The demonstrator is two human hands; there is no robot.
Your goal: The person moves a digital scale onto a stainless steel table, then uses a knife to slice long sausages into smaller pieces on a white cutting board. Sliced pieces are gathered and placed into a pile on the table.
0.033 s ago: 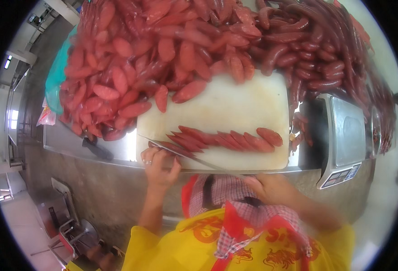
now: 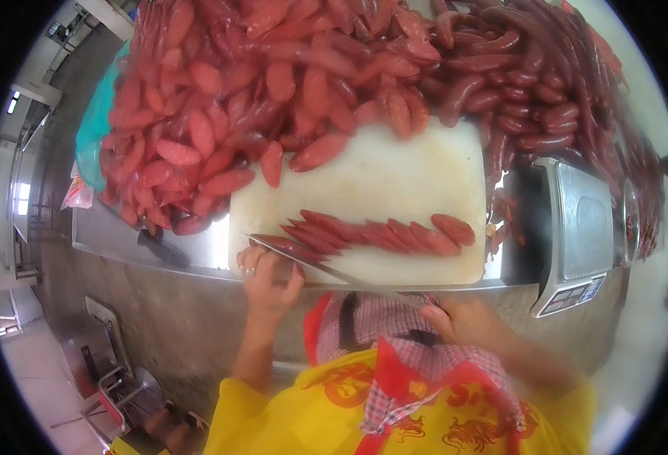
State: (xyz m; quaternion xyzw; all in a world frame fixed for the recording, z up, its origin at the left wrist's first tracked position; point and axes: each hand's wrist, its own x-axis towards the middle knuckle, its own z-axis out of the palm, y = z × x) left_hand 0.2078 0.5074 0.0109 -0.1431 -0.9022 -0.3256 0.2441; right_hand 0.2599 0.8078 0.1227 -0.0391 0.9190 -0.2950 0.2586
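Note:
A row of slanted sausage slices (image 2: 379,233) lies along the near part of the white cutting board (image 2: 395,182). At the row's left end, my left hand (image 2: 267,279) is closed with curled fingertips on a sausage piece (image 2: 281,246), a ring on one finger. The long thin blade of a knife (image 2: 334,271) slants across this piece beside my fingers. My right hand (image 2: 463,318) grips the knife at the board's near edge. Its handle is mostly hidden by my fingers.
Cut slices (image 2: 213,121) are heaped behind and left of the board. Whole sausages (image 2: 531,98) pile up at the back right. A digital scale (image 2: 580,227) stands on the right. Another dark-handled tool (image 2: 163,249) lies left of the board, near the metal table edge (image 2: 137,262).
The knife has slid a little toward me and to the right, its tip now nearer my left fingers. My right hand has drawn back with it. My left hand stays in place.

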